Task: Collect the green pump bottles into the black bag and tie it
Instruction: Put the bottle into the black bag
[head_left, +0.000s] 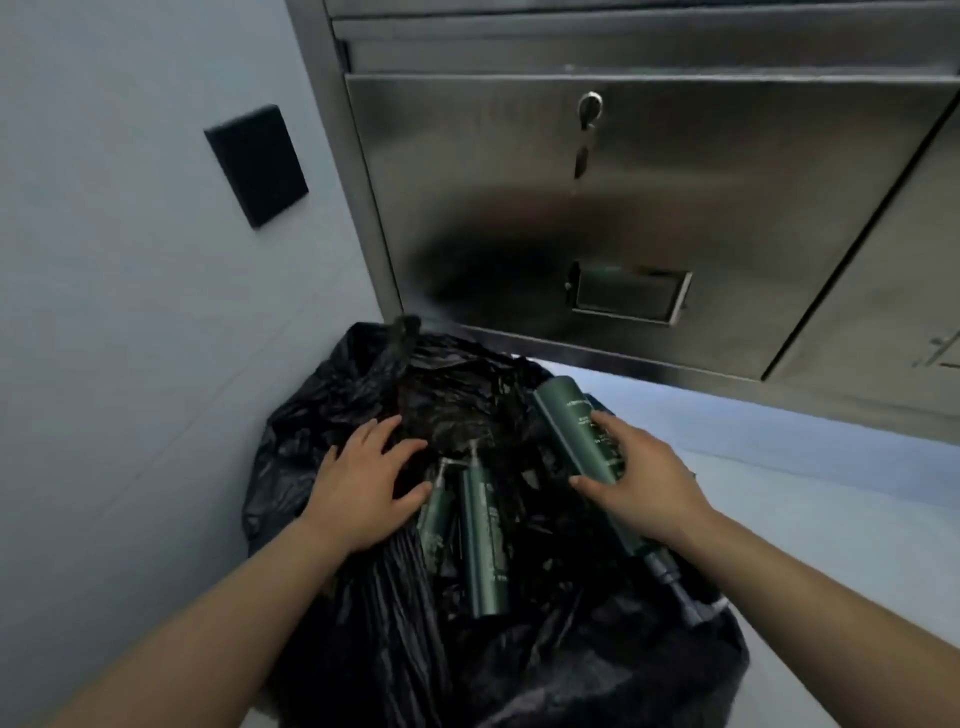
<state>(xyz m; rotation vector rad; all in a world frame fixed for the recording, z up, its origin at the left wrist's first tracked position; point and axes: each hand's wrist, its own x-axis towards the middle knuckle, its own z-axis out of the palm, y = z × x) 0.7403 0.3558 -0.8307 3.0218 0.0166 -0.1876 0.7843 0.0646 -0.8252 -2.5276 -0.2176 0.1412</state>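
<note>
A crumpled black bag (363, 623) lies open on a pale surface in front of me. Two green pump bottles rest inside it side by side, pumps pointing away: a longer one (483, 545) and a shorter one (435, 519) to its left. My left hand (363, 483) lies flat with fingers spread on the bag's left side, its fingertips touching the shorter bottle. My right hand (639, 478) grips a third green pump bottle (576, 426) around its middle, held slanted over the bag's right edge with its dark pump pointing toward me.
A stainless steel cabinet (649, 208) with a keyed lock and a label holder stands directly behind the bag. A pale wall on the left carries a black rectangular plate (257, 166). The pale surface (805, 493) extends to the right of the bag.
</note>
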